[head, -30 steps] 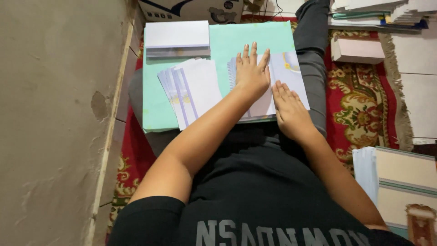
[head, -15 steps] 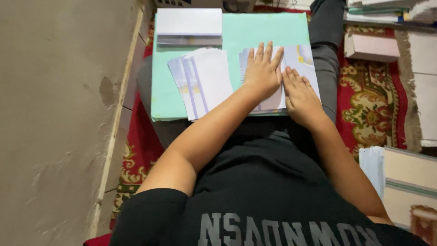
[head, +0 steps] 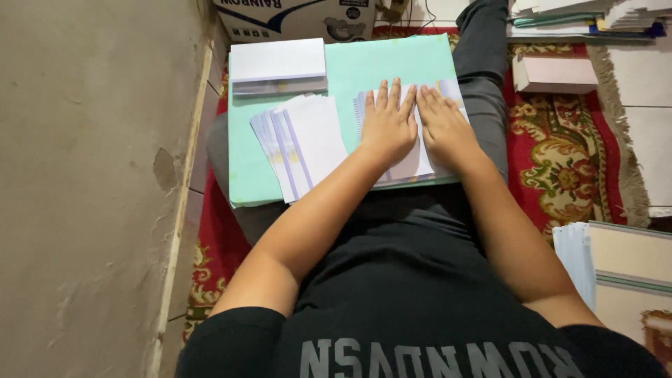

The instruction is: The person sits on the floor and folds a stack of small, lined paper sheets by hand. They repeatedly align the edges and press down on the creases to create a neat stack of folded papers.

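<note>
Left hand (head: 387, 127) and right hand (head: 442, 128) lay flat, fingers spread, side by side on paper stack (head: 413, 164), right hand moved up level with left, stack on green board (head: 392, 63), fanned envelopes (head: 299, 145) beside.

A board (head: 392, 59) lies across the person's lap. On it, a fanned stack of envelopes (head: 301, 143) sits left of the sheets (head: 420, 164) under both hands; a paper stack (head: 278, 64) lies behind the envelopes. A box (head: 297, 17) stands beyond the board.

Red patterned rug (head: 560, 161), cardboard box (head: 294, 17), pink box (head: 556, 73), paper stacks top rt (head: 581, 14)
</note>
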